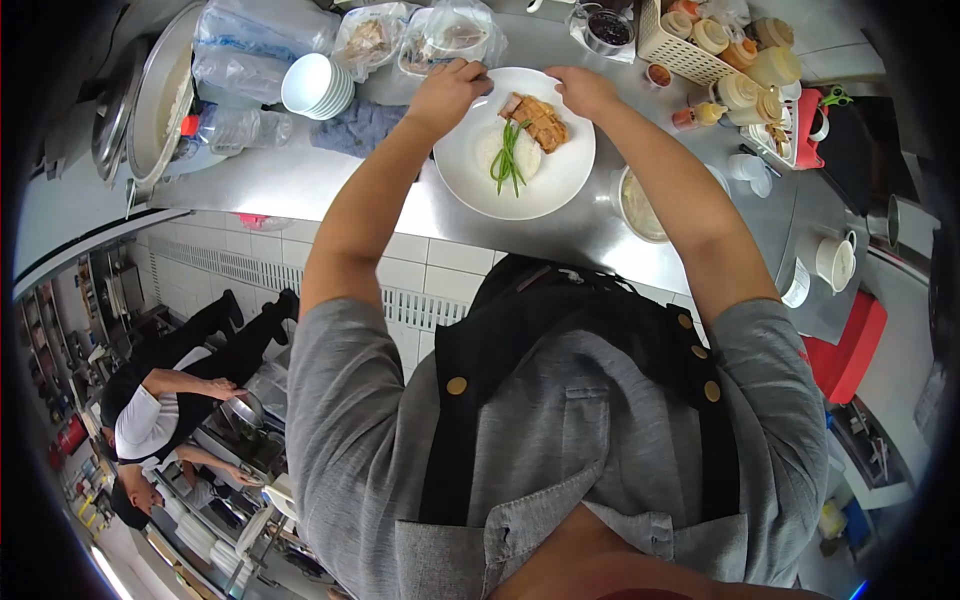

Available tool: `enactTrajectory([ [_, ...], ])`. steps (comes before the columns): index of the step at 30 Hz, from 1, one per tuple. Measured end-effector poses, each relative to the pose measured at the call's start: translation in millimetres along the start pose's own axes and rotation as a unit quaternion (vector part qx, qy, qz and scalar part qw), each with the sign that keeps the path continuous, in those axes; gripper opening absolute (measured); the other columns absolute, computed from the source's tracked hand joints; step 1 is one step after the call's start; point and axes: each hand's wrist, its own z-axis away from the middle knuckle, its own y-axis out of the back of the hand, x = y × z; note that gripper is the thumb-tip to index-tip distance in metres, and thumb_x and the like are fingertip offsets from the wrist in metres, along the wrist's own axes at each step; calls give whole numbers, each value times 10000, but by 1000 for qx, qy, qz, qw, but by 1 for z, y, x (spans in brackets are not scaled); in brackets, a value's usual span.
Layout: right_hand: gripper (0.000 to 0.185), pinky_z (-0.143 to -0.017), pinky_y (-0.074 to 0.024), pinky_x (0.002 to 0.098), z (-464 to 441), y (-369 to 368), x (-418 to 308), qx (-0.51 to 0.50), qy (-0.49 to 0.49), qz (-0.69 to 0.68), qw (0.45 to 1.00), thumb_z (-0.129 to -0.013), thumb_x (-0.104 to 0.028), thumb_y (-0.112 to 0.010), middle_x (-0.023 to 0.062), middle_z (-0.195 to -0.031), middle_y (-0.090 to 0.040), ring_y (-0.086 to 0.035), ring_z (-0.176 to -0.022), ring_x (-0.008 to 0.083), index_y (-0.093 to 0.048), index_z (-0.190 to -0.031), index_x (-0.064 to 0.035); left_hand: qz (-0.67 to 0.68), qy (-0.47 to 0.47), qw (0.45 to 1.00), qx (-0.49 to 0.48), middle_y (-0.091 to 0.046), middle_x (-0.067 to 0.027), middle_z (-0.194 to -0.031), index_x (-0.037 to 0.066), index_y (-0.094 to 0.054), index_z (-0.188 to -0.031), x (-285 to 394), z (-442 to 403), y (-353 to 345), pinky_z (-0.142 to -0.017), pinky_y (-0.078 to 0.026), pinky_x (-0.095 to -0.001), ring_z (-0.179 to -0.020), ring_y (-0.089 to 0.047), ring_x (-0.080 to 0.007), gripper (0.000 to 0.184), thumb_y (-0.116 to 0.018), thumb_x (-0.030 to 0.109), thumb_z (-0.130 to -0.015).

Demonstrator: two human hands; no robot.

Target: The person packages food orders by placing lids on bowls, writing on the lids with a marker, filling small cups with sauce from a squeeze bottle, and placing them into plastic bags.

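Note:
A round white plate lies on the steel counter. On it are white rice, several green stalks laid over the rice, and browned, sliced food towards the upper right. My left hand is closed at the plate's upper left rim, with its fingers curled and something small and dark at the fingertips. At the upper right rim, my right hand grips the edge, its fingertips partly hidden.
Stacked white bowls, a blue-grey cloth and bagged food are left of the plate. To the right stand a round container under my right forearm and a basket of bottles. Another person works at lower left.

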Motion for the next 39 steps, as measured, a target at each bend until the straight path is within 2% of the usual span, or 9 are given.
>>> enactTrajectory([
  [1, 396, -966, -497, 440, -2, 1, 0, -4, 3, 2, 1000, -969, -185, -549, 125, -1260, -652, -619, -1144, 321, -571, -1363, -218, -79, -5, 997, -4, -611, -20, -1152, 110, -710, -1074, 3, 9, 4, -877, -496, -367, -1093, -580, -225, 231, -622, 168, -868],
  [5, 409, -959, -496, 426, -4, -4, 2, 2, 5, 13, 1000, -960, -181, -559, 83, -1282, -647, -616, -1163, 277, -574, -1359, -272, -131, 48, 987, -77, -592, -28, -1078, 119, -685, -1134, 37, 69, 7, -803, -483, -369, -1035, -565, -212, 296, -562, 159, -868],
  [14, 398, -979, -489, 422, -7, 2, 2, -10, 8, 8, 1000, -950, -195, -579, 80, -1302, -637, -605, -1187, 283, -587, -1341, -271, -40, 237, 967, -89, -574, -63, -1072, 117, -691, -1108, 148, 110, -5, -855, -459, -430, -1066, -546, -256, 331, -634, 127, -782],
  [22, 402, -991, -483, 416, -8, 4, -2, -17, 13, 19, 1000, -936, -207, -583, 70, -1311, -635, -606, -1188, 284, -592, -1335, -259, 19, 245, 967, -65, -603, -61, -1030, 125, -733, -1054, 163, 112, -8, -866, -459, -403, -1045, -556, -261, 284, -593, 94, -809],
  [24, 404, -991, -483, 413, -11, 3, 1, -16, 20, 16, 1000, -935, -205, -581, 70, -1312, -635, -606, -1189, 285, -591, -1337, -248, 201, 174, 961, -80, -617, -85, -1033, 98, -747, -1052, 147, 116, -5, -890, -477, -397, -1030, -566, -278, 307, -615, 13, -787],
  [28, 406, -992, -483, 409, -7, -2, 6, -5, 23, 6, 1000, -934, -192, -575, 75, -1306, -638, -608, -1187, 286, -590, -1337, -242, 370, 227, 901, -22, -631, -112, -1015, 76, -756, -1023, 127, 127, -10, -888, -488, -388, -1000, -575, -304, 300, -608, -22, -781],
  [30, 406, -989, -485, 409, -1, -2, 7, -1, 1, -9, 1000, -929, -178, -568, 82, -1300, -641, -610, -1186, 286, -594, -1328, -244, 84, 286, 953, 52, -624, -126, -1012, 71, -753, -1025, 144, 125, -12, -865, -493, -405, -978, -575, -313, 299, -604, -20, -783],
  [34, 410, -983, -490, 408, 3, -2, 1, 2, -26, -14, 1000, -915, -169, -569, 85, -1295, -645, -614, -1182, 282, -601, -1317, -245, -77, 316, 946, 9, -570, -137, -1013, 8, -680, -1025, 184, 108, -26, -789, -486, -412, -958, -545, -309, 259, -553, 87, -814],
  [39, 448, -980, -493, 396, -1, -1, 1, -5, -45, -26, 999, -857, -139, -583, 78, -1276, -658, -621, -1179, 271, -625, -1291, -244, -26, 339, 940, 13, -559, -151, -1037, -26, -654, -995, 209, 99, -26, -795, -477, -411, -985, -531, -315, 244, -538, 105, -825],
])
